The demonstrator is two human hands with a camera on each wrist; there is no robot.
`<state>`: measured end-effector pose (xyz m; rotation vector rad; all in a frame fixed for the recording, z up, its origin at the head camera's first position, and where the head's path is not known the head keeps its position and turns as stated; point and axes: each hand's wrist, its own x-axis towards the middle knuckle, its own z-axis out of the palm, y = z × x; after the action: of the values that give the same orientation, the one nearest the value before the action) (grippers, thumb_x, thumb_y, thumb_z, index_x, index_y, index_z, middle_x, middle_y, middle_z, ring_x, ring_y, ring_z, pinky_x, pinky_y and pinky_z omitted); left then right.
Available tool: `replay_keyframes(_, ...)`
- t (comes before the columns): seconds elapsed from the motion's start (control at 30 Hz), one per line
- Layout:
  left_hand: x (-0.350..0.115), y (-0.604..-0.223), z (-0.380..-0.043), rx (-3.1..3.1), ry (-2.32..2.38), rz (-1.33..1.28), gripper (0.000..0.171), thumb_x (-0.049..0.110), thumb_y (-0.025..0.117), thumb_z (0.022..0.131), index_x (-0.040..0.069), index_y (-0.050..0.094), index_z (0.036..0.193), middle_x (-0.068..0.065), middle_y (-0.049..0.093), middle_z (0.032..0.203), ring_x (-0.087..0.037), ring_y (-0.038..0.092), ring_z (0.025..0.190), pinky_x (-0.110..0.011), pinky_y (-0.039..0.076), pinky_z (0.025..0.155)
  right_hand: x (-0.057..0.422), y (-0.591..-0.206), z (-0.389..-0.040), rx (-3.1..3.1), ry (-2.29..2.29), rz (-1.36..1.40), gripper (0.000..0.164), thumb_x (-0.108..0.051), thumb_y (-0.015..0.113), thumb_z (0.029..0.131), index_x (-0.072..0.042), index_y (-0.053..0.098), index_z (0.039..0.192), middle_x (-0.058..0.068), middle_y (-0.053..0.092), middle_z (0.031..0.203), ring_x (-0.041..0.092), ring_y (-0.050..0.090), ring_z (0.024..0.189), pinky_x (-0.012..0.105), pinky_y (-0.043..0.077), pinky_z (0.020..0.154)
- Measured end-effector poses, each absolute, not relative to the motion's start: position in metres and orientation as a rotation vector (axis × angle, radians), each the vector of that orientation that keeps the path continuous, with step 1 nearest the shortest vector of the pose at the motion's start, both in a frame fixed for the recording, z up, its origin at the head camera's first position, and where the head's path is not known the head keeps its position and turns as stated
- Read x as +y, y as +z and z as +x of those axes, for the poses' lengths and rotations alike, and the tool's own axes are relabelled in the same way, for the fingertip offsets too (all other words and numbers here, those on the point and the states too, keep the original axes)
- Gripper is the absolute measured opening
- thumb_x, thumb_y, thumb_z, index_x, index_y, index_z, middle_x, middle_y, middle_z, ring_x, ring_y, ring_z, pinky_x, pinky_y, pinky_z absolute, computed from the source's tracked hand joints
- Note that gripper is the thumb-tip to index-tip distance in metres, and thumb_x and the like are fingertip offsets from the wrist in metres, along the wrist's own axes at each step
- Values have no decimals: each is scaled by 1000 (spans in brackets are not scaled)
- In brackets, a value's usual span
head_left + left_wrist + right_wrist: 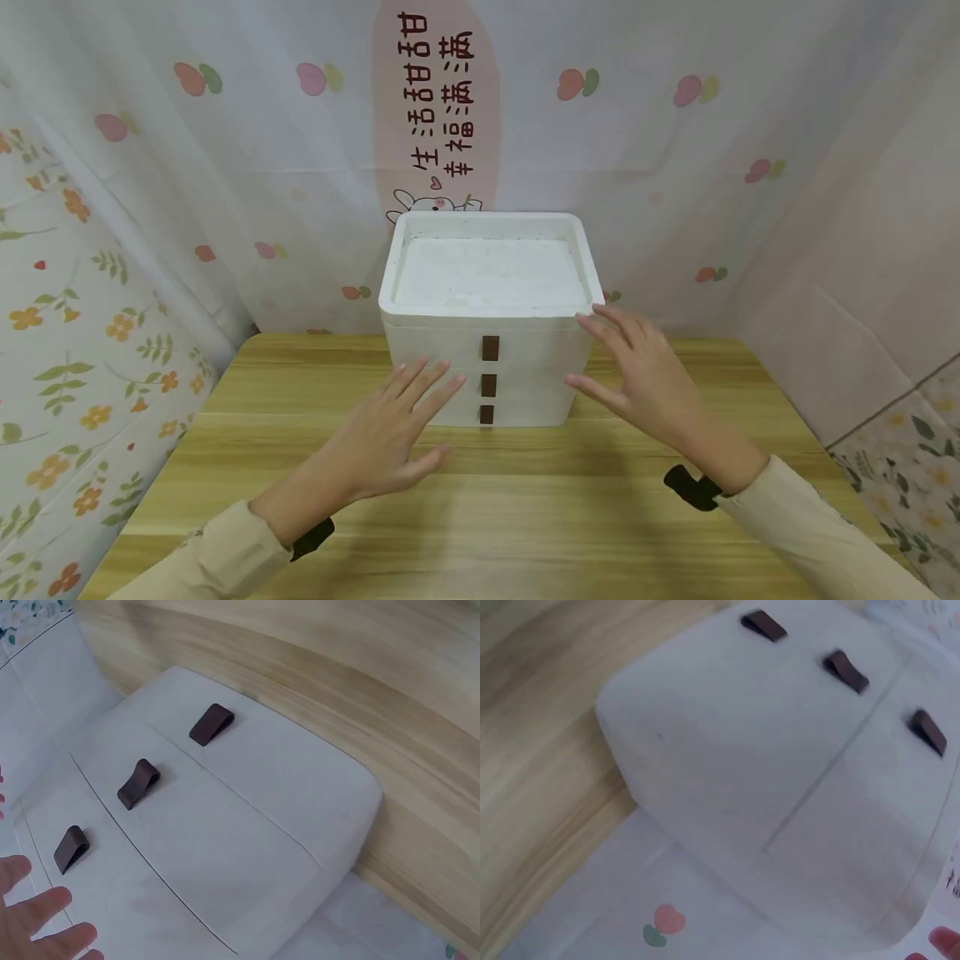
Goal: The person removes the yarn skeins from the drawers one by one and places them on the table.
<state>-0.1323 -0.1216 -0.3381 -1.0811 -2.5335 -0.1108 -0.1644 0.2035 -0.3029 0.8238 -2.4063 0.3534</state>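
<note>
A white drawer box (435,342) stands against the back curtain, its top a shallow tray with a raised rim (487,312). Down its front run three brown pull tabs, the top one (490,348), the middle one (488,386) and the bottom one (487,414). My left hand (382,437), fingers spread and straight, hovers before the box's left front and holds nothing. Beside the right front corner is my right hand (648,379), empty, its fingers extended; whether they touch the rim I cannot tell. In the right wrist view only its fingertips (946,941) show, low at the right.
The box rests on a wood-grain table (510,517), whose surface runs out in front and to both sides. Behind hangs a white curtain (615,158) with fruit prints and lettering. A flowered cloth (82,358) borders the left side; pale panels close the right.
</note>
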Motion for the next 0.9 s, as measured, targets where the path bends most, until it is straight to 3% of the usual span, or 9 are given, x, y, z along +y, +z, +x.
replay_keyframes(0.1,-117,-337,-137,-2473,-168,-1082,73,39,60,84,12,31,145,-13,40,143,-33,40,130,-45,38,104,205,-292,-176,-2457,494,731,67,-40,68,83,-5,44,135,21,43,134,40,43,119,57,38,94)
replay_keyframes(0.2,-111,-337,-142,-2426,-255,-1055,71,35,63,83,10,34,142,-12,46,136,-28,48,121,-38,49,91,206,-281,-190,-2522,662,641,67,-33,68,84,-4,40,137,22,41,135,39,40,119,57,37,94)
replay_keyframes(0.3,-105,-335,-146,-2411,-379,-1006,66,28,64,84,10,36,141,-10,50,128,-24,53,113,-34,52,84,208,-269,-203,-2614,853,534,66,-35,62,89,-3,35,140,24,36,137,40,39,119,58,37,96)
replay_keyframes(0.53,-88,-334,-160,-2424,-613,-898,46,15,61,88,2,45,130,-11,59,113,-23,58,103,-35,50,88,214,-258,-231,-2795,1215,293,68,-45,48,94,-6,27,145,26,38,139,42,48,116,53,44,94)
replay_keyframes(0.9,-66,-344,-179,-2573,-1037,-656,21,19,59,91,5,59,106,-5,65,88,-17,61,78,-28,53,70,213,-267,-257,-2890,1366,131,74,-55,45,91,-7,26,145,22,48,127,34,57,103,39,53,84)
